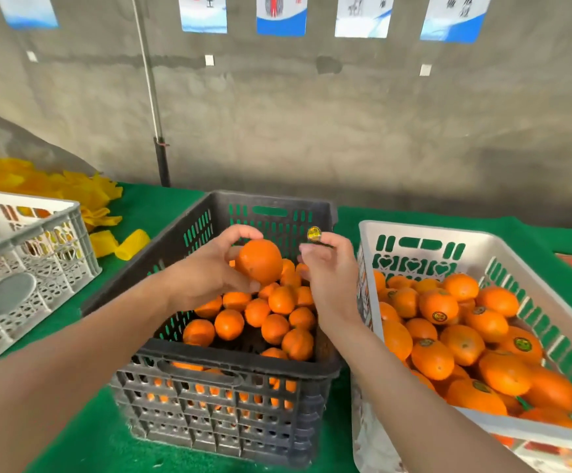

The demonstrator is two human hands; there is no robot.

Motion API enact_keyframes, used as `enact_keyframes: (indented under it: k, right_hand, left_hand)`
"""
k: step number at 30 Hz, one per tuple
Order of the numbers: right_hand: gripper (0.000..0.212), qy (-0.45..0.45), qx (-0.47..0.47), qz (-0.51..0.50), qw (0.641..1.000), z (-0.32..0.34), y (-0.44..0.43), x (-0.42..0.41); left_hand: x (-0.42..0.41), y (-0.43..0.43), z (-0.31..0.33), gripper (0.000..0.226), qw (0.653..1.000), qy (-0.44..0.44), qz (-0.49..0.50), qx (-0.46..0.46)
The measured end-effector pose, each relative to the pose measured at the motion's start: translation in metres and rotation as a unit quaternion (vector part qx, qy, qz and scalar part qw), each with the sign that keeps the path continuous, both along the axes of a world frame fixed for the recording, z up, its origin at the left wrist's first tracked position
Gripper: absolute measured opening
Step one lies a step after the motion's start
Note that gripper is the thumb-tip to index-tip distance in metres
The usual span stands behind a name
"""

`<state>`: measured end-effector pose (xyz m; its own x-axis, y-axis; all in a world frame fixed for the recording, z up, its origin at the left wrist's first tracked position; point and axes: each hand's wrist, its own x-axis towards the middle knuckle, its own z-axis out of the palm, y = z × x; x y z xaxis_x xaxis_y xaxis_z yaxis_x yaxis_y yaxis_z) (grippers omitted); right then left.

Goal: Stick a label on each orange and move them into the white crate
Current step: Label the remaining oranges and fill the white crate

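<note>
Your left hand [209, 278] held an orange [259, 261] over the dark crate [230, 404]. Your right hand [332, 281] grip pinched a label [314, 233] just right of it.

matt dark plastic crate [223, 404]; right of it, smooth white plastic crate [414, 233]; under it, rough green cloth [155, 209]; inside, faintly glossy oranges [274, 327].

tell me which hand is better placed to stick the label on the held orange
Right. The right hand pinches the label, close beside the orange, while the left hand is busy gripping that orange above the dark crate.
</note>
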<state>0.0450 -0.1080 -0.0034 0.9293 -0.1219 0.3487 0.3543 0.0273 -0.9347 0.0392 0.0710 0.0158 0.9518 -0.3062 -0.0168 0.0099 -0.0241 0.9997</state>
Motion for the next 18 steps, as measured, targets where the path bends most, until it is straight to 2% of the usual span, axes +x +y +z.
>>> enact_keyframes:
  k: [2, 5, 7, 9, 11, 13, 16, 18]
  right_hand:
    - [0.042, 0.036, 0.031, 0.090, 0.995, 0.005, -0.011, -0.014]
    - [0.064, 0.019, -0.037, 0.121, 0.992, 0.007, -0.026, -0.039]
    - [0.068, -0.017, -0.045, 0.102, 0.994, 0.010, -0.040, -0.054]
    - [0.068, -0.052, -0.059, 0.090, 0.993, 0.011, -0.057, -0.066]
    - [0.064, -0.069, -0.085, 0.091, 0.990, 0.013, -0.074, -0.078]
    - [0.049, -0.064, -0.076, 0.106, 0.989, 0.014, -0.093, -0.088]
    - [0.009, -0.040, -0.052, 0.105, 0.992, 0.016, -0.119, -0.100]
    - [0.010, -0.019, -0.091, 0.097, 0.991, 0.014, -0.130, -0.106]
  left_hand:
    - [-0.018, -0.016, 0.002, 0.071, 0.998, -0.043, 0.033, -0.028]
    - [-0.040, -0.047, -0.001, 0.081, 0.990, -0.123, 0.071, -0.005]
    - [-0.051, -0.065, -0.006, 0.088, 0.993, -0.093, 0.052, -0.057]
    - [-0.060, -0.084, -0.005, 0.084, 0.977, 0.017, -0.018, -0.210]
    - [-0.068, -0.104, -0.001, 0.066, 0.942, 0.119, -0.023, -0.313]
    - [-0.075, -0.121, 0.001, 0.051, 0.925, 0.166, 0.024, -0.340]
    - [-0.084, -0.139, -0.004, 0.043, 0.926, 0.142, 0.045, -0.347]
    - [-0.090, -0.150, -0.007, 0.045, 0.928, 0.125, 0.043, -0.349]
